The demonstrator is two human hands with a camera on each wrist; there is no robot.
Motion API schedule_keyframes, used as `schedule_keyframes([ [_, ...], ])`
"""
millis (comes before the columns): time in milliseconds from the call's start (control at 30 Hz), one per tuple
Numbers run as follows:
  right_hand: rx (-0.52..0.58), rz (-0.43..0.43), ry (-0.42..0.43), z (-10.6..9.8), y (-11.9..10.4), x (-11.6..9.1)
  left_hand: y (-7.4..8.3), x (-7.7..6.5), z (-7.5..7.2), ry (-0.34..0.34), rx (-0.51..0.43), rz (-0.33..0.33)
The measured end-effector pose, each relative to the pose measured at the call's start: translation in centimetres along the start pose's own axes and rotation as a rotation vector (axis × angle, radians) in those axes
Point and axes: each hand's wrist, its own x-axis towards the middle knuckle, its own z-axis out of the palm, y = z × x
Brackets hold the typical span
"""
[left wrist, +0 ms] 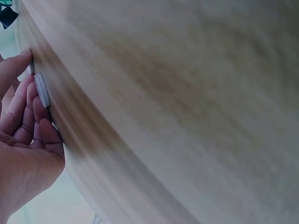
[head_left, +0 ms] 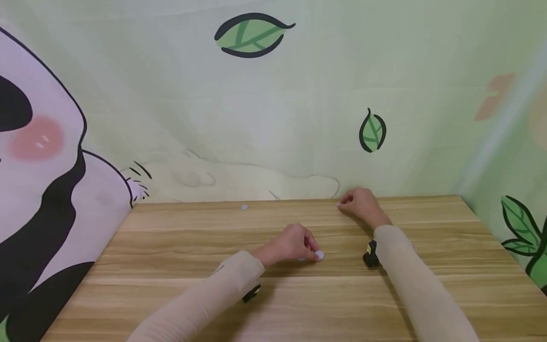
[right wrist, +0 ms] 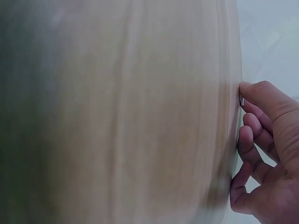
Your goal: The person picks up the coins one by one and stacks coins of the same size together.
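My left hand point(head_left: 292, 243) is low over the middle of the table, pinching a small white disc point(head_left: 319, 255) between thumb and finger. Beneath its fingers lies another white disc point(head_left: 301, 259), mostly hidden in the head view. The left wrist view has this white disc point(left wrist: 42, 89) by the curled fingers, where it looks like a thin stack. Near the table's back edge, my right hand point(head_left: 362, 206) holds a small white disc point(head_left: 338, 204) at its fingertips. Only a thin edge of that disc point(right wrist: 242, 101) shows in the right wrist view.
One more white disc point(head_left: 244, 207) lies near the back edge, left of both hands. The wood-grain table point(head_left: 171, 247) meets a pale green cloth backdrop point(head_left: 299, 109) with leaves and a panda printed on it. Black wrist cameras point(head_left: 371, 254) hang at both sleeves.
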Motion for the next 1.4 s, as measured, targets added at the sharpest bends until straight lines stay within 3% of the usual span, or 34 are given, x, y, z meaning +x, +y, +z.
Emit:
schedule_keyframes([
  [400, 0.148, 0.047, 0.003, -1.1, 0.4, -0.8, 0.0, -0.1, 0.1, -0.001, -0.018, -0.008],
  [700, 0.138, -0.017, -0.009, -1.9, 0.2, -1.7, 0.4, -0.3, -0.1, -0.012, -0.041, -0.035],
  [1400, 0.043, -0.124, -0.043, -2.8, -0.9, -3.3, 0.2, -0.3, -0.1, -0.004, -0.048, -0.017],
])
